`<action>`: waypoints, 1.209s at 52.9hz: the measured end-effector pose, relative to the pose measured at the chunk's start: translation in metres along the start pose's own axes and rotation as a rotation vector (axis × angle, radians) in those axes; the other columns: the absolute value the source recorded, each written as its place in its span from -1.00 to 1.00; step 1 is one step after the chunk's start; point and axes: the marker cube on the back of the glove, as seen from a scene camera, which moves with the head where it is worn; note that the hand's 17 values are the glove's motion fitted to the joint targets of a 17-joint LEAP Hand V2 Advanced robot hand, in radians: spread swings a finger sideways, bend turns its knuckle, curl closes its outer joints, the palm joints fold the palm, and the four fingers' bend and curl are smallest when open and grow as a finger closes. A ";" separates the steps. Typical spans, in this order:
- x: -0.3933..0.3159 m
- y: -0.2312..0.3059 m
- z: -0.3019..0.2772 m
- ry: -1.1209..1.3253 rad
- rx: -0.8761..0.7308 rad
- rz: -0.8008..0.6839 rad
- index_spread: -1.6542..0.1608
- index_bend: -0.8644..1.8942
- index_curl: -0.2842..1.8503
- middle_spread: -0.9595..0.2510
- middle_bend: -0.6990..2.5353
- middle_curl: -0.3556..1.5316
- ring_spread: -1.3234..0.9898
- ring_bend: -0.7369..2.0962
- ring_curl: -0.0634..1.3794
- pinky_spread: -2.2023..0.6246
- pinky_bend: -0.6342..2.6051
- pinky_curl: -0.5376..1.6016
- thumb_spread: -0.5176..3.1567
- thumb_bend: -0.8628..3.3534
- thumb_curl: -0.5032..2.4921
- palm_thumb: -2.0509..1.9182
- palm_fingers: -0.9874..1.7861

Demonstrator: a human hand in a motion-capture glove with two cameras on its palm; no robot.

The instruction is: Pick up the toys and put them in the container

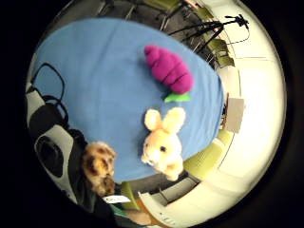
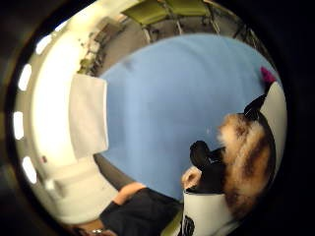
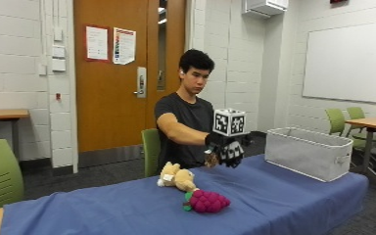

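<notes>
The gloved right hand (image 3: 225, 150) is gripping a small brown spotted plush toy (image 3: 211, 159), holding it in the air above the blue cloth table (image 3: 109, 210). The grey container (image 3: 308, 152) is sitting well off to the hand's side, at the table's end. The cream bunny (image 3: 177, 177) and purple grape plush (image 3: 207, 200) are lying below and beside the hand. The toy is hanging partly outside the fingers, so it could be slipping free before reaching the bin. Green chairs and a whiteboard are lining the room.
</notes>
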 end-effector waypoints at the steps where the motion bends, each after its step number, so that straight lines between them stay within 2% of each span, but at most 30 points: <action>1: -0.004 -0.001 -0.012 -0.005 0.015 -0.004 0.56 0.13 -0.14 0.00 -0.05 -0.02 -0.25 0.19 -0.20 0.22 -0.12 -0.12 -0.29 -0.49 -0.26 0.33 0.63; 6: -0.040 -0.005 -0.085 -0.044 0.117 -0.037 0.58 0.15 -0.12 0.01 -0.04 0.00 -0.24 0.20 -0.19 0.22 -0.10 -0.12 -0.31 -0.49 -0.23 0.32 0.61; 12: -0.117 -0.002 -0.161 -0.104 0.254 -0.154 0.60 0.17 -0.11 0.02 -0.02 0.01 -0.24 0.22 -0.18 0.22 -0.09 -0.12 -0.34 -0.48 -0.19 0.31 0.60; 18: -0.215 0.007 -0.205 -0.092 0.322 -0.429 0.61 0.17 -0.10 0.03 -0.01 0.02 -0.24 0.23 -0.17 0.23 -0.08 -0.11 -0.36 -0.48 -0.16 0.31 0.59; 21: -0.264 0.008 -0.217 -0.099 0.327 -0.483 0.61 0.18 -0.09 0.04 -0.01 0.02 -0.23 0.23 -0.17 0.23 -0.08 -0.11 -0.37 -0.48 -0.14 0.31 0.58; 25: -0.319 0.014 -0.224 -0.151 0.314 -0.618 0.62 0.18 -0.09 0.04 -0.01 0.03 -0.23 0.23 -0.16 0.23 -0.07 -0.11 -0.38 -0.48 -0.12 0.30 0.58; 31: -0.409 -0.003 -0.209 -0.117 0.311 -0.517 0.62 0.18 -0.08 0.04 -0.01 0.03 -0.23 0.24 -0.16 0.23 -0.07 -0.11 -0.39 -0.47 -0.08 0.29 0.57; 37: -0.394 -0.051 -0.186 -0.105 0.300 -0.604 0.62 0.18 -0.07 0.04 -0.01 0.04 -0.23 0.25 -0.16 0.23 -0.06 -0.11 -0.40 -0.47 -0.05 0.28 0.56; 43: -0.405 -0.060 -0.164 0.011 0.301 -0.671 0.62 0.17 -0.06 0.04 -0.01 0.04 -0.23 0.26 -0.15 0.23 -0.06 -0.11 -0.40 -0.46 -0.01 0.27 0.56; 49: -0.416 -0.058 -0.152 -0.012 0.174 -0.519 0.62 0.17 -0.05 0.03 -0.01 0.05 -0.23 0.26 -0.15 0.23 -0.06 -0.12 -0.40 -0.46 0.02 0.26 0.55; 50: -0.414 -0.060 -0.149 0.016 0.141 -0.486 0.61 0.15 -0.05 0.03 -0.01 0.05 -0.23 0.26 -0.15 0.23 -0.06 -0.12 -0.39 -0.47 0.02 0.25 0.52; 53: -0.405 -0.065 -0.140 0.091 0.088 -0.427 0.57 -0.04 -0.06 0.00 -0.07 0.03 -0.23 0.29 -0.13 0.25 0.00 -0.09 -0.33 -0.50 0.00 0.19 0.28; 54: -0.404 -0.065 -0.140 0.098 0.086 -0.425 0.57 -0.24 -0.13 0.11 -0.14 0.00 -0.19 0.26 -0.14 0.31 -0.04 -0.10 -0.25 -0.58 -0.07 0.06 -0.24; 55: -0.404 -0.065 -0.140 0.096 0.088 -0.427 0.59 -0.24 -0.05 0.19 -0.17 0.02 -0.14 0.24 -0.07 0.34 0.01 -0.01 -0.24 -0.61 -0.10 0.02 -0.44; 56: -0.404 -0.064 -0.141 0.088 0.091 -0.425 0.59 -0.28 -0.07 0.27 -0.20 -0.01 -0.10 0.17 -0.09 0.36 0.02 0.00 -0.24 -0.64 -0.13 -0.02 -0.57; 57: -0.405 -0.063 -0.142 0.078 0.096 -0.419 0.59 -0.32 -0.12 0.31 -0.22 -0.03 -0.08 0.13 -0.13 0.38 0.02 -0.03 -0.23 -0.64 -0.15 -0.03 -0.56; 58: -0.405 -0.062 -0.143 0.067 0.101 -0.411 0.56 -0.31 -0.16 0.21 -0.14 0.00 -0.15 0.28 -0.08 0.37 -0.01 -0.07 -0.17 -0.60 -0.14 0.02 -0.12; 59: -0.405 -0.061 -0.145 0.056 0.107 -0.403 0.57 -0.37 -0.25 0.35 -0.26 -0.09 -0.07 0.04 -0.29 0.40 -0.01 -0.10 -0.20 -0.65 -0.18 -0.04 -0.52; 64: -0.386 -0.061 -0.152 0.140 0.150 -0.397 0.58 -0.32 -0.33 0.44 -0.32 -0.13 -0.02 -0.06 -0.37 0.46 -0.02 -0.13 -0.17 -0.65 -0.26 -0.05 -0.48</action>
